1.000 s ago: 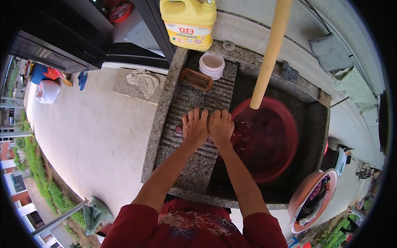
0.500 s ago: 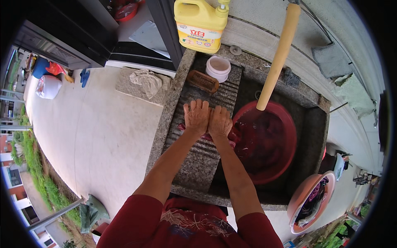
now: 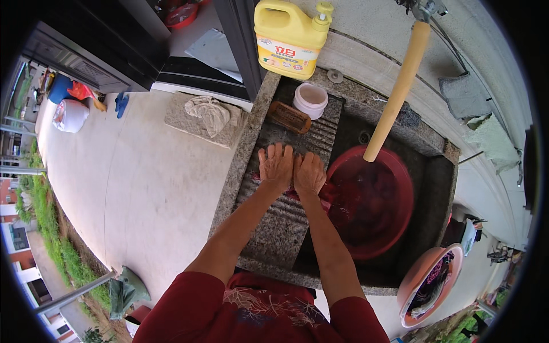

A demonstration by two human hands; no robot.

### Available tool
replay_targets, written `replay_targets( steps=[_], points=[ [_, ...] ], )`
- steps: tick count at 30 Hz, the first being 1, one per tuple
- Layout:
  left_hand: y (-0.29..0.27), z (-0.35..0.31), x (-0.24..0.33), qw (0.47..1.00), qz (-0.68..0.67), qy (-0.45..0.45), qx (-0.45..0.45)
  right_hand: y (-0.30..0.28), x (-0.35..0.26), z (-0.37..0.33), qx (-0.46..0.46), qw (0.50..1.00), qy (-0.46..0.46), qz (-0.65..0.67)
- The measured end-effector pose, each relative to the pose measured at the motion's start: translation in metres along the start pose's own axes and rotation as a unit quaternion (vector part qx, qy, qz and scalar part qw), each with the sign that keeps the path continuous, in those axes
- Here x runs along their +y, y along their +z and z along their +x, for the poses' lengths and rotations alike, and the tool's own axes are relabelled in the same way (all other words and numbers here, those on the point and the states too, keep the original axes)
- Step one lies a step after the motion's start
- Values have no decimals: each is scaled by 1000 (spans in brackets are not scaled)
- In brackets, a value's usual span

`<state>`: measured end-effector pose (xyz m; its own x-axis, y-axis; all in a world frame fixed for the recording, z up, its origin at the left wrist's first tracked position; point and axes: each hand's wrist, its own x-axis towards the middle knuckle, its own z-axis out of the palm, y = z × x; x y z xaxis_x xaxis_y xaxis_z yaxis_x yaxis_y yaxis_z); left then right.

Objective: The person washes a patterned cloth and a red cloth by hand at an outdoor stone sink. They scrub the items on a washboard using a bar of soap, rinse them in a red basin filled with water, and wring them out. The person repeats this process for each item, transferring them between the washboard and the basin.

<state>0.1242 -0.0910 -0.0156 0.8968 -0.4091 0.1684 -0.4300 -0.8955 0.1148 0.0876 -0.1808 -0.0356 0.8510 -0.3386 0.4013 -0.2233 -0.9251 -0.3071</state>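
Both hands press side by side on a wet red cloth [image 3: 292, 194] lying over the ridged stone washboard [image 3: 269, 228]. My left hand [image 3: 275, 167] has its fingers curled down on the cloth. Close beside it, my right hand [image 3: 309, 173] is bent over the same cloth, near the board's right edge. Most of the cloth is hidden under the hands; one end reaches toward a red basin [image 3: 401, 223] of dark reddish water in the sink. Beyond the hands, a brown scrubbing brush [image 3: 290, 118] and a pinkish-white tub [image 3: 310, 100] stand on the board.
A yellow pump jug [image 3: 289, 43] stands at the sink's far left corner. A tan pipe [image 3: 398, 91] hangs over the basin. At lower right is a pink basin of clothes [image 3: 430, 286]. A crumpled rag [image 3: 209, 114] lies on a stone step by the doorway.
The whole view has shifted slightly, so the sink and its things sit a little further right and lower. Both hands remain on the red cloth, with only slight movement along the board.
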Motion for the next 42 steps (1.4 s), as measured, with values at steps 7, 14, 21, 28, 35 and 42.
replay_targets(
  steps=[7,14,21,28,35,42],
  points=[
    [-10,-119,1,984,-176,18,-11,-48,3,-71,-45,983,-128,127],
    [5,-19,8,995,-20,-70,61,-11,0,-5,-28,999,36,-1],
    [0,-114,1,984,-176,-25,-33,-42,5,-68,-53,983,-153,84],
    [7,-13,11,996,-88,-4,-15,1,11,-11,-6,999,-13,34],
    [-17,-98,6,987,-148,57,21,-54,11,-66,-63,981,-128,129],
    [2,-18,-1,949,-294,36,-106,4,31,-8,-60,937,195,284]
  ],
)
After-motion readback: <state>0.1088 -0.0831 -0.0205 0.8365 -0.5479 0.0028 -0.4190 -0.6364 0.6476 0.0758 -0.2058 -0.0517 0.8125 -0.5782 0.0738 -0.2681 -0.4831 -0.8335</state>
